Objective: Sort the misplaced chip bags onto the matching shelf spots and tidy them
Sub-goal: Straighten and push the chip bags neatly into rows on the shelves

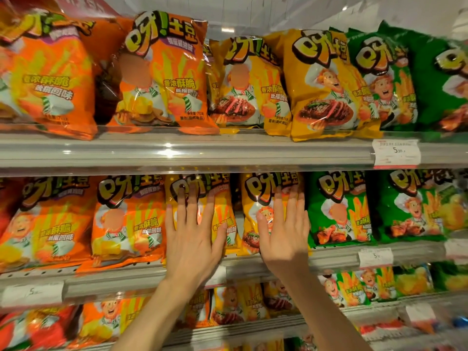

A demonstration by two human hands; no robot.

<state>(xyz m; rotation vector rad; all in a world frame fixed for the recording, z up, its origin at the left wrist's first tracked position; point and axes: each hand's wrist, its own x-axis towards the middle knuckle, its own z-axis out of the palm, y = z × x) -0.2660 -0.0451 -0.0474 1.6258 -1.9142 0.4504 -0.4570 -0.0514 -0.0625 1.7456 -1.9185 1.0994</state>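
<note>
Head view looks at three shop shelves packed with shiny puffy plastic chip bags. On the middle shelf, two yellow chip bags with a steak picture stand side by side near the middle of the frame. The left hand [195, 236] lies flat with fingers straight and spread on the left yellow bag [222, 216]. The right hand [285, 231] lies flat the same way on the right yellow bag [255, 198]. Neither hand curls around anything.

These bags look light and full of air, so I think they will tip or slide easily. The foil looks slippery, and the chips inside can break if squeezed hard. A good place to take hold seems to be the crimped top edge or both side edges, with a gentle push on the front to straighten.

At 9 o'clock from the hands stand orange chip bags [126, 224], touching the left yellow bag. At 3 o'clock stand green chip bags [339, 211], just beside the right yellow bag. Along the front of the shelf at 6 o'clock runs a clear plastic shelf rail [329, 262] with white price tags [375, 257]. It sits in front of the bag bottoms, so a bag may need lifting over it.
</note>
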